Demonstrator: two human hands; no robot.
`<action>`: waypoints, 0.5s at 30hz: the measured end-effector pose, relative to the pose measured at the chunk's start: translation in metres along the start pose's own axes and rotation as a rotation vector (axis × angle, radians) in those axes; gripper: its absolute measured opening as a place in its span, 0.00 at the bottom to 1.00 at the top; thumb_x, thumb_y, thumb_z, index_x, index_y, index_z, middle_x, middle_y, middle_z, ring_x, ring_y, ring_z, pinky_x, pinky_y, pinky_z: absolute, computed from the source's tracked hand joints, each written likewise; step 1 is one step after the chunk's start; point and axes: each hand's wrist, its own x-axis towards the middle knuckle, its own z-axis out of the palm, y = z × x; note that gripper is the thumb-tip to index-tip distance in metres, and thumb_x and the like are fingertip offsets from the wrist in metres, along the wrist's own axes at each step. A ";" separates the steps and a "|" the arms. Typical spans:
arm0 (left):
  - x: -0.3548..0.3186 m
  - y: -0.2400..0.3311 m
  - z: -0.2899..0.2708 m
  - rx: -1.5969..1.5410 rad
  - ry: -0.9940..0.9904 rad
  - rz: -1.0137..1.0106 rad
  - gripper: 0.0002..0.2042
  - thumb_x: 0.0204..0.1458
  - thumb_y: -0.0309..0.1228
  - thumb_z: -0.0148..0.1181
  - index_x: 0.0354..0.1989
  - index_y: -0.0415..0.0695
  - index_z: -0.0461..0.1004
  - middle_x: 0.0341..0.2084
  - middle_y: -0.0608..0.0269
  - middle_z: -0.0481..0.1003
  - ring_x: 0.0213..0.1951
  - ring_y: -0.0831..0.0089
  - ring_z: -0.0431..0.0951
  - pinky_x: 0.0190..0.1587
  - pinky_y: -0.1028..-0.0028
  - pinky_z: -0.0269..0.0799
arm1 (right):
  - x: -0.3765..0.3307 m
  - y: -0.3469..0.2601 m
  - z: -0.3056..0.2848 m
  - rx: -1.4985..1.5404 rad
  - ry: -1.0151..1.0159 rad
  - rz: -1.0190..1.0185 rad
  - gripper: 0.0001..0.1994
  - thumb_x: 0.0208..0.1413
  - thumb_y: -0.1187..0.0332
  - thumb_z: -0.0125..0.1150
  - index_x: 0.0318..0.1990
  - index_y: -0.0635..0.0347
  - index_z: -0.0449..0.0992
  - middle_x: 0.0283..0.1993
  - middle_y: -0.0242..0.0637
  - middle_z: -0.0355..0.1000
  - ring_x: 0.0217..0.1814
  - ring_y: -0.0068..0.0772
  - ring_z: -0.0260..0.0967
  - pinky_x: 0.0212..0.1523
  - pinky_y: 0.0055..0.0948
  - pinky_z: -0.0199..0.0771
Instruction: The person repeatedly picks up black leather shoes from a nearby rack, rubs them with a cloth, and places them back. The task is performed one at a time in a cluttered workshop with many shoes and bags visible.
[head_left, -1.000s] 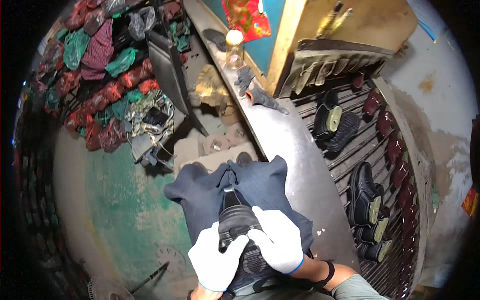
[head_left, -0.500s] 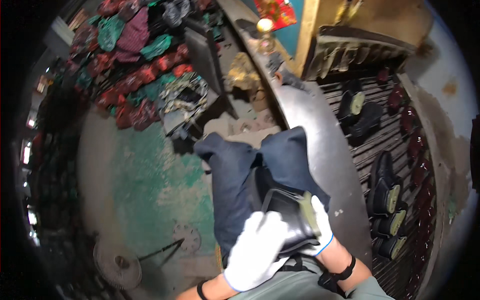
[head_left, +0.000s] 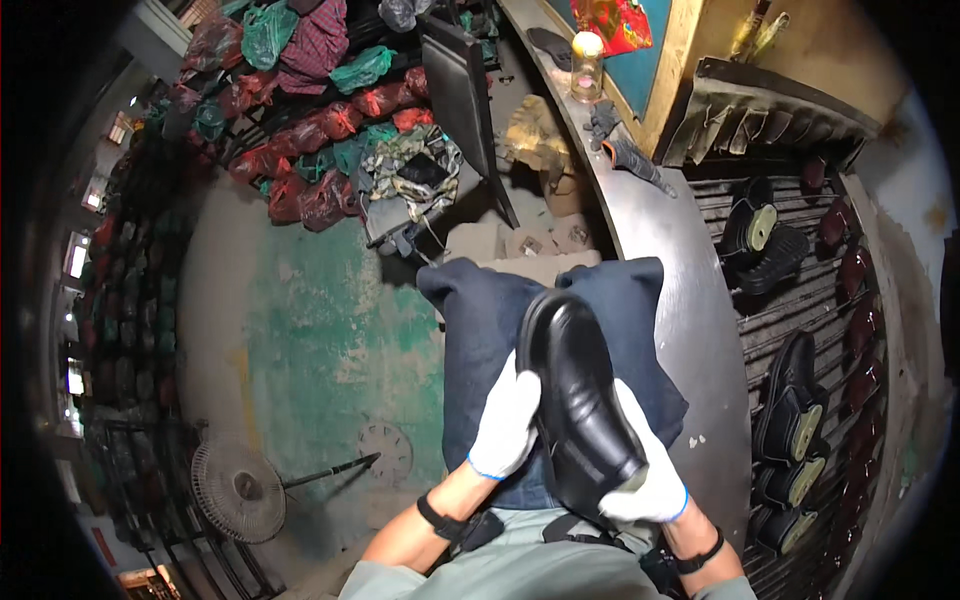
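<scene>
A grey metal tabletop runs right of the person's lap. Over the lap, between both hands, a black shoe points toe away, slightly left. White-gloved left hand grasps its left side; right hand, nearer the heel, grasps that end.

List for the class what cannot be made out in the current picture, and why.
All in the head view:
- Most of the underside of the black shoe: turned away from the camera.
- Some fingers of the left hand: hidden behind the shoe.
- The checked cloth's full extent: cut off by the top edge.
- What the red bags hold: covered by crumpled plastic.
- Items along the far left: too dark and small.
</scene>
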 end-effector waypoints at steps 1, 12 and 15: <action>0.006 0.019 -0.007 0.408 -0.068 0.007 0.42 0.69 0.52 0.67 0.81 0.35 0.61 0.74 0.54 0.71 0.73 0.66 0.69 0.77 0.64 0.61 | -0.006 0.007 -0.009 -0.189 -0.037 -0.077 0.75 0.39 0.54 0.94 0.87 0.67 0.40 0.86 0.54 0.54 0.88 0.53 0.53 0.87 0.49 0.51; 0.014 0.108 -0.042 0.661 -0.107 0.103 0.48 0.40 0.29 0.88 0.74 0.35 0.70 0.58 0.53 0.82 0.61 0.65 0.82 0.67 0.63 0.78 | 0.086 0.003 0.041 -0.920 -0.182 -0.551 0.62 0.45 0.45 0.88 0.82 0.71 0.59 0.86 0.67 0.52 0.88 0.70 0.50 0.84 0.57 0.55; 0.013 0.099 -0.066 0.759 -0.150 0.153 0.20 0.51 0.27 0.73 0.53 0.36 0.84 0.53 0.50 0.85 0.56 0.64 0.83 0.63 0.65 0.77 | 0.050 0.011 0.046 -1.052 -0.254 -0.310 0.65 0.42 0.34 0.84 0.80 0.72 0.61 0.83 0.77 0.49 0.85 0.88 0.45 0.82 0.75 0.48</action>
